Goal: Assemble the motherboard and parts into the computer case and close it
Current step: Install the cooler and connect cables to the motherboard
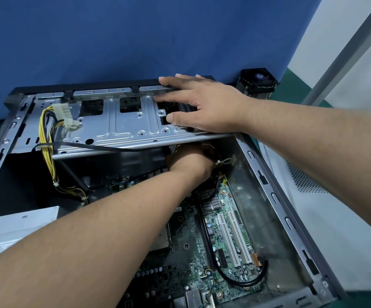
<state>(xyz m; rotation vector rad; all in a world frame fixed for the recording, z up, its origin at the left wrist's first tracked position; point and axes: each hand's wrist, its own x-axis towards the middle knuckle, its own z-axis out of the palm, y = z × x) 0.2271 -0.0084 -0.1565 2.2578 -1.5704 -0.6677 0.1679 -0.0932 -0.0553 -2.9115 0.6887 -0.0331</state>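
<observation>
Motherboard (222,236) sits low in open computer case (289,221) on the worktop. Left hand (189,161) reaches under the drive cage (122,123), fingers hidden, grip state unclear. Right hand (202,105) lies flat, fingers straight, on the cage's far end. Cooler fan (257,82) behind the case's far right corner.

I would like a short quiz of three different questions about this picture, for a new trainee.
1. True or false: the right hand lies flat on the grey metal drive cage.
2. Where does the left hand reach?
A. under the cage
B. onto the black cooler fan
C. onto the white side panel
3. Fill in: the green motherboard lies inside the computer ____.

Key: 1 true; 2 A; 3 case.
</observation>
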